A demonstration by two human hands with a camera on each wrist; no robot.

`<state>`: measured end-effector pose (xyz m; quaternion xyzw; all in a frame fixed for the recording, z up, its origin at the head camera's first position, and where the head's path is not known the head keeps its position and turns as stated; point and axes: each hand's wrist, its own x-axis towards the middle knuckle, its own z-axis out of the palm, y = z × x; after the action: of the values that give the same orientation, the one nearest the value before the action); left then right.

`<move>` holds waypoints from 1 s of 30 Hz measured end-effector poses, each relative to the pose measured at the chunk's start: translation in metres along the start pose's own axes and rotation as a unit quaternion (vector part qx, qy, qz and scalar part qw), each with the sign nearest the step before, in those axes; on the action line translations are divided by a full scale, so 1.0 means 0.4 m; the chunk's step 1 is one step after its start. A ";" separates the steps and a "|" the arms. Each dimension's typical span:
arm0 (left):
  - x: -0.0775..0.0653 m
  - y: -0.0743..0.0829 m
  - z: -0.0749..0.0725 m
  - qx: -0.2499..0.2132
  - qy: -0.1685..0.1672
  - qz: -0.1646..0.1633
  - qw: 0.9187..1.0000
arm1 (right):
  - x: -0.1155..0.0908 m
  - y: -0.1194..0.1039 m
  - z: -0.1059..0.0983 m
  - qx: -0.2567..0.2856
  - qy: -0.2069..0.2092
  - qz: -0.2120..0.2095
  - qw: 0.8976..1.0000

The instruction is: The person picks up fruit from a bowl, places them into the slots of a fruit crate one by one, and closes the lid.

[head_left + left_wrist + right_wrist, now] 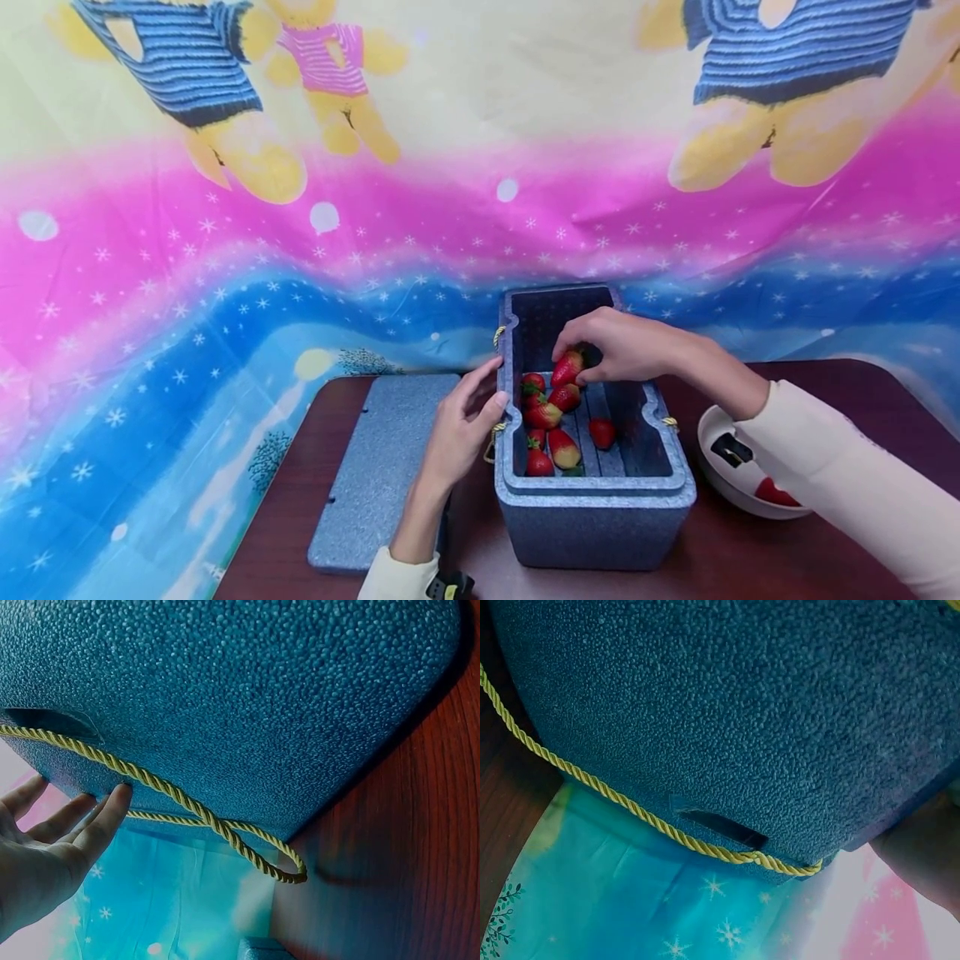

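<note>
A grey-blue foam box (592, 533) stands uncovered on the table, with several strawberries (564, 448) lying mostly along the left of its floor. Inside it, toward the far end, my right hand (626, 343) pinches a strawberry (567, 367) between thumb and fingers, just over the others. My left hand (459, 429) rests its fingertips against the box's outer left wall, near the rim. In the left wrist view those fingers (105, 825) are fairly straight and touch the wall beside a twisted gold cord (180, 796). The right wrist view shows the box's other side; the held strawberry is hidden there.
Left of the box lies its flat foam lid (382, 467). A white bowl (738, 497) with something red inside stands to the right, partly under the right forearm. Another gold cord (630, 804) hangs along the box's right side. A printed cloth (420, 217) hangs behind the table.
</note>
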<state>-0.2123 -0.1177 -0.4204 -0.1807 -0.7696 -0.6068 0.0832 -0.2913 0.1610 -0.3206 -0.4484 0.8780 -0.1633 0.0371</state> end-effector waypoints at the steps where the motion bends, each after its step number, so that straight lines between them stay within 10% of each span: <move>1: 0.000 0.000 0.000 0.000 0.000 0.000 1.000 | 0.003 -0.002 0.001 -0.002 -0.008 0.006 1.000; 14: -0.005 -0.005 -0.002 0.002 0.006 -0.003 1.000 | 0.014 -0.007 0.013 -0.047 -0.037 0.023 0.998; 30: -0.001 0.001 0.000 0.006 0.000 -0.004 1.000 | -0.160 -0.011 -0.070 -0.036 0.181 0.011 0.983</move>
<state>-0.2116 -0.1179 -0.4203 -0.1776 -0.7736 -0.6027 0.0818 -0.2559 0.2169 -0.2980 -0.4027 0.8805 -0.2095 -0.1367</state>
